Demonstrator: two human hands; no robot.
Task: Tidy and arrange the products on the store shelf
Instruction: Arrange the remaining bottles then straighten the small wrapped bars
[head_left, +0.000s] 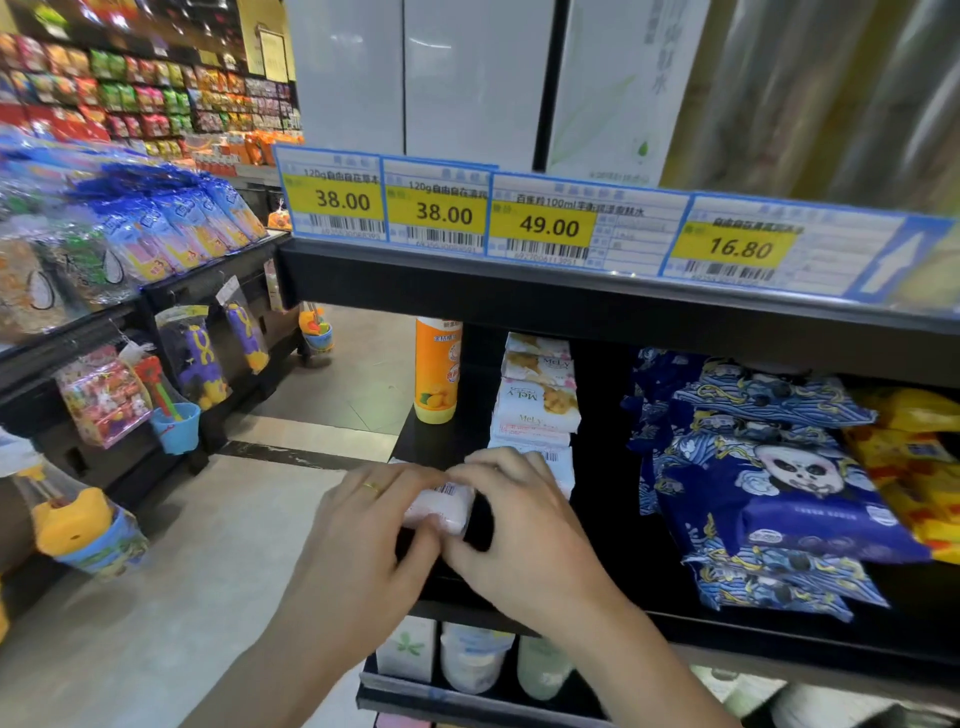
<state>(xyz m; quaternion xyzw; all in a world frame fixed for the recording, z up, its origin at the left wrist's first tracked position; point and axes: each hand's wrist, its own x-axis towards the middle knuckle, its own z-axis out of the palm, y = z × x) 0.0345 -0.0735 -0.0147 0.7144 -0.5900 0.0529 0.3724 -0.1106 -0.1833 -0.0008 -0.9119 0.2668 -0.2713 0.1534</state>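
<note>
While both hands meet at the front left corner of the dark shelf (597, 525), they hold between them a small pink pack (441, 512) with a barcode on its upper side. The left hand (358, 540), which wears a ring, has its grip closed on the left end of the pack, thumb under and fingers over it. The right hand (519, 525) curls its fingers over the right end, so its grip is also grasping the pack. Just behind the hands stands a stack of white Mely packs (537, 400), and to the left of it an orange bottle (437, 369) stands upright. Further right on the same shelf lie blue panda packs (769, 478), partly overlapping, and yellow packs (919, 467) beside them. Price labels (540, 223) hang on the shelf edge above.
</note>
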